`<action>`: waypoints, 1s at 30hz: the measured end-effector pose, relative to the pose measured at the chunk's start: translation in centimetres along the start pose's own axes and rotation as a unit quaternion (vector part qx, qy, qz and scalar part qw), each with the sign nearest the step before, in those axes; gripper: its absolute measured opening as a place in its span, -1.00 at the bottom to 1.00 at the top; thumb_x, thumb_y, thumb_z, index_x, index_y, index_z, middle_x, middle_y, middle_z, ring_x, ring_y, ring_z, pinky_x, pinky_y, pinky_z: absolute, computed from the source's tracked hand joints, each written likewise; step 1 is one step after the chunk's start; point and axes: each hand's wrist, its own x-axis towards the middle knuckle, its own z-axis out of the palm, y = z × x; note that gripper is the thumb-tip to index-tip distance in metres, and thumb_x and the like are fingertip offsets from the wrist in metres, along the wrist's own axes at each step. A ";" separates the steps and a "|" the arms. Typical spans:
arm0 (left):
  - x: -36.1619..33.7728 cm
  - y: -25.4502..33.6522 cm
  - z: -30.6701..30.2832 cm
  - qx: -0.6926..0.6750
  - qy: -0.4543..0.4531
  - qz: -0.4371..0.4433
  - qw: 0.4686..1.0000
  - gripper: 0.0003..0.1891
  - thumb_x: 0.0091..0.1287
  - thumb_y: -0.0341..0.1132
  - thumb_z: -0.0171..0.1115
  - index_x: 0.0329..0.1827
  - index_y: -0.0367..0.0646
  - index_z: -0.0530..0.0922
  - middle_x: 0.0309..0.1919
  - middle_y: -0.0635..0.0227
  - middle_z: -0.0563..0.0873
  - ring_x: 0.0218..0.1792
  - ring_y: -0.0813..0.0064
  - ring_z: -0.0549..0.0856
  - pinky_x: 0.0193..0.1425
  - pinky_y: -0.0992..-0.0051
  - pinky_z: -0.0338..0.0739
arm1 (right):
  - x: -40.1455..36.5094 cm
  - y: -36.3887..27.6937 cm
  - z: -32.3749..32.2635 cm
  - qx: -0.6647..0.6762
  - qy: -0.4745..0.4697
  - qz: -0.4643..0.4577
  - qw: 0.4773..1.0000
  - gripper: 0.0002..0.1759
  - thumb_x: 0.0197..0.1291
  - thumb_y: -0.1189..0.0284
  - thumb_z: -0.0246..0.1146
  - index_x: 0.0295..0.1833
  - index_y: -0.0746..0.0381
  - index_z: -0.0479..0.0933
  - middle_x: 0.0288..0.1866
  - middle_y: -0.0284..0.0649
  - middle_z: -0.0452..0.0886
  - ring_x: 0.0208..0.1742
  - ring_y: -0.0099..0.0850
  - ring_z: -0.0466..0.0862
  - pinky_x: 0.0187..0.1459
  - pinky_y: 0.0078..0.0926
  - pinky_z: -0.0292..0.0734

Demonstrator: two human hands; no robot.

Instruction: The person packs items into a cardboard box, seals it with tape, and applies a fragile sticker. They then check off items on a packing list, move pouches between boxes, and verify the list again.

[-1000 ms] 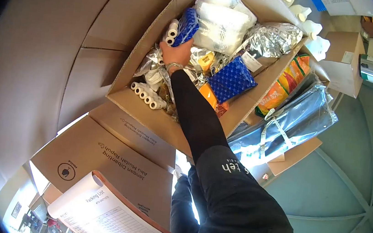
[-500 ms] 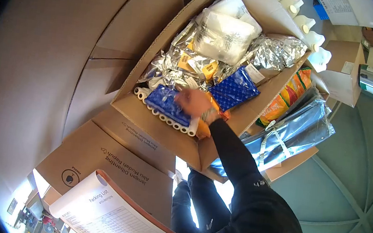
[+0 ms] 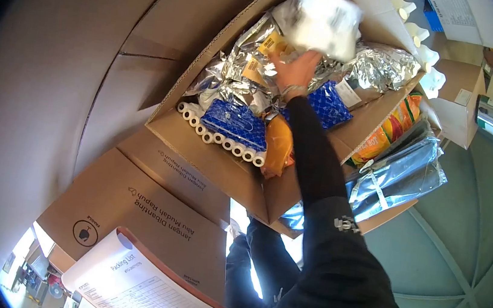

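Head view: the bare right hand (image 3: 296, 74), black-sleeved arm (image 3: 321, 162) outstretched over a brown cardboard box (image 3: 214, 167), meets a blurred, white plastic-wrapped bundle (image 3: 326, 24); whether its grip is clenched, one cannot tell.

"Packing List" heads the white printed paper sheet (image 3: 146, 282); its smaller print is illegible. "Jangan Dibanting Aku Mudah Rapuh" stands twice on the brown cardboard box (image 3: 87, 187), with "FRAGILE" at its round black emblem (image 3: 85, 233). The yellow rectangular labels (image 3: 272, 44) on shiny silver foil bags (image 3: 236, 66) are unreadable.

Carton (image 3: 212, 163) open above; white package (image 3: 325, 26) blocks far end, rolls (image 3: 223, 140) crowd near side.
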 end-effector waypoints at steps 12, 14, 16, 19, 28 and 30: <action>-0.5 0.2 3.6 -0.052 0.015 -0.029 0.998 -0.68 0.27 -0.33 0.23 -0.14 -0.50 0.69 -0.21 -0.17 0.71 -0.11 -0.22 0.67 0.11 -0.31 0.45 | 11.6 1.1 -8.3 -0.065 -0.008 -0.044 0.997 -0.33 0.10 0.09 0.39 0.14 0.36 0.41 0.17 0.21 0.54 0.05 0.13 0.65 0.04 -0.03 0.60; -0.5 0.5 3.4 -0.055 0.015 -0.036 0.998 -0.68 0.27 -0.33 0.23 -0.14 -0.50 0.69 -0.21 -0.17 0.71 -0.10 -0.22 0.67 0.11 -0.31 0.45 | 9.8 2.9 -6.1 -0.160 -0.275 0.017 0.948 -0.42 0.16 0.00 0.29 0.07 0.28 0.60 0.07 0.17 0.67 0.05 0.14 0.68 0.06 -0.06 0.60; -0.5 0.6 3.3 -0.055 0.018 -0.042 0.997 -0.68 0.27 -0.33 0.23 -0.14 -0.50 0.69 -0.21 -0.17 0.71 -0.10 -0.22 0.67 0.11 -0.31 0.45 | 6.2 3.8 -4.2 -0.301 -0.384 -0.031 0.872 -0.48 0.22 -0.03 0.20 0.00 0.18 0.71 0.12 0.03 0.69 0.06 -0.04 0.72 0.09 -0.04 0.54; -0.6 1.1 3.3 -0.063 0.017 -0.052 0.997 -0.68 0.26 -0.33 0.23 -0.14 -0.50 0.69 -0.21 -0.17 0.71 -0.10 -0.23 0.67 0.11 -0.31 0.44 | 1.2 0.5 -4.4 -0.413 -0.416 -0.077 0.806 -0.52 0.23 -0.01 0.19 -0.09 0.14 0.76 0.05 -0.08 0.75 -0.01 -0.17 0.76 0.10 -0.02 0.45; 1.5 0.4 5.0 -0.094 0.034 -0.055 0.993 -0.69 0.26 -0.33 0.23 -0.13 -0.49 0.69 -0.21 -0.16 0.71 -0.09 -0.23 0.67 0.12 -0.31 0.44 | -4.9 -2.9 -5.2 -0.321 -0.317 -0.097 0.887 -0.78 0.22 0.40 0.14 -0.20 0.12 0.72 -0.32 -0.21 0.76 -0.18 -0.24 0.74 0.14 0.02 0.30; 2.3 0.2 4.8 -0.099 0.030 -0.054 0.993 -0.69 0.26 -0.33 0.23 -0.13 -0.49 0.69 -0.21 -0.16 0.71 -0.09 -0.23 0.67 0.12 -0.31 0.44 | -10.0 -4.0 -3.4 -0.286 -0.234 -0.179 0.912 -0.74 0.21 0.39 0.16 -0.03 0.20 0.63 -0.29 -0.20 0.71 -0.13 -0.24 0.73 0.15 0.09 0.35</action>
